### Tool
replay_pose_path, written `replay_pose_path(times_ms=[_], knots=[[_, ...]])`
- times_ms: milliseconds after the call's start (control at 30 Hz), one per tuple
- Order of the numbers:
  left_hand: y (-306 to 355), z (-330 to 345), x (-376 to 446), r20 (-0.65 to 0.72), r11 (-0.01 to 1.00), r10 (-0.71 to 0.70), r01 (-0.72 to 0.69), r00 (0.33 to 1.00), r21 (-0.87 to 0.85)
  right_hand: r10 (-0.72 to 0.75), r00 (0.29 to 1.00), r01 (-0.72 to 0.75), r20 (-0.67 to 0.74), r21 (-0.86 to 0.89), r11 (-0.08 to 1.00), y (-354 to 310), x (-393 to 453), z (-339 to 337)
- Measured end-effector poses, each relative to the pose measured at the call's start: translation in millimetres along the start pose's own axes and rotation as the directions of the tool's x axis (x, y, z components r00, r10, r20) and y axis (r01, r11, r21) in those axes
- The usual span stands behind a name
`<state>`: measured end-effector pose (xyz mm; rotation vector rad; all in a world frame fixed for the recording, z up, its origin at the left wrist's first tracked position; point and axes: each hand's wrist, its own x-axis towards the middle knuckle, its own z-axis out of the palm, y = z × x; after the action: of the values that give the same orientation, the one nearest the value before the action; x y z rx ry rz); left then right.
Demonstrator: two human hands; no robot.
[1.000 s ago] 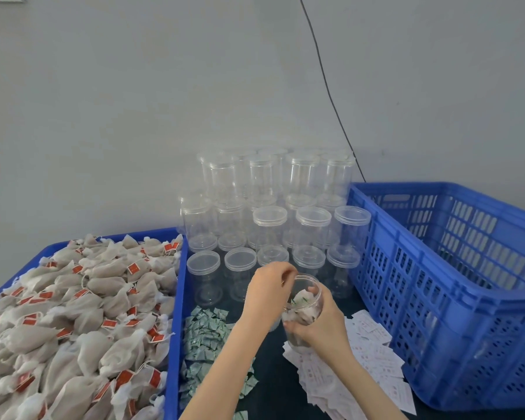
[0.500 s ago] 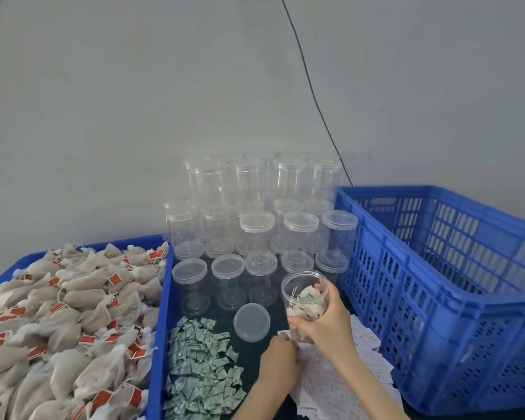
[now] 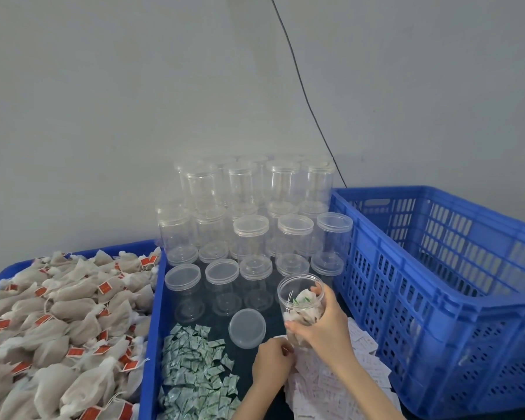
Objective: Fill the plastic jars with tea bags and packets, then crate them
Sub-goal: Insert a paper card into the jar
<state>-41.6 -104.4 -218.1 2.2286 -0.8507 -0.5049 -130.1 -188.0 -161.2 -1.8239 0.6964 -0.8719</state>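
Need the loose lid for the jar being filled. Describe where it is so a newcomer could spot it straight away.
Start at the big blue crate on the right, then look left past the open jar in the right hand. The loose lid lies flat on the dark table beside the green packets, the only lid not on a jar.

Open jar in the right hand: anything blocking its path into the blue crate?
Nothing visible. The right hand grips the open jar just left of the blue crate; only the crate's near wall separates them, so lift over its rim.

Packing workshop: stacked empty jars (image 3: 252, 234), bulk tea bags (image 3: 58, 322), crate (image 3: 437, 298).
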Motion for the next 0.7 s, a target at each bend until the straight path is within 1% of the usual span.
replay_pose_path(times_ms=[67, 200, 233, 333, 400, 533, 633, 700], knots=[[0.4, -2.1, 0.8, 0.006, 0.999, -0.021, 0.021, 1.0, -0.024, -0.003, 1.0, 0.003, 0.005, -0.005, 1.0, -0.7, 0.2, -0.4], [-1.0, -5.0, 1.2, -0.031, 0.999, -0.034, 0.035, 0.999, 0.038, -0.006, 1.0, 0.006, 0.017, -0.008, 1.0, -2.9, -0.7, -0.7], [-1.3, -5.2, 1.5, -0.028, 0.999, -0.037, 0.037, 0.999, 0.026, -0.008, 1.0, 0.008, 0.019, -0.008, 1.0, -3.7, -1.0, -1.1], [0.3, -6.8, 3.5, 0.018, 0.993, -0.06, 0.061, 0.998, -0.1, -0.015, 1.0, 0.015, 0.016, 0.004, 1.0, -6.2, -1.8, -3.0], [0.0, -10.6, 5.7, 0.016, 0.978, -0.081, 0.083, 0.997, -0.191, -0.017, 1.0, 0.017, 0.012, 0.018, 1.0, -7.8, -2.3, -4.6], [-0.1, -29.1, 7.7, -0.074, 0.952, -0.102, 0.076, 0.992, -0.295, -0.026, 1.0, 0.026, -0.012, 0.03, 0.999, -10.6, -2.9, -8.1], [6.2, -50.9, 10.9, -0.202, 0.964, -0.109, 0.054, 0.973, -0.26, -0.025, 0.999, 0.026, -0.024, 0.034, 0.999, -12.1, -2.3, -9.5], [10.6, -66.5, 12.8, -0.261, 0.962, -0.135, 0.063, 0.956, -0.265, -0.018, 1.0, 0.018, -0.024, 0.029, 0.999, -12.5, -2.3, -9.2]])
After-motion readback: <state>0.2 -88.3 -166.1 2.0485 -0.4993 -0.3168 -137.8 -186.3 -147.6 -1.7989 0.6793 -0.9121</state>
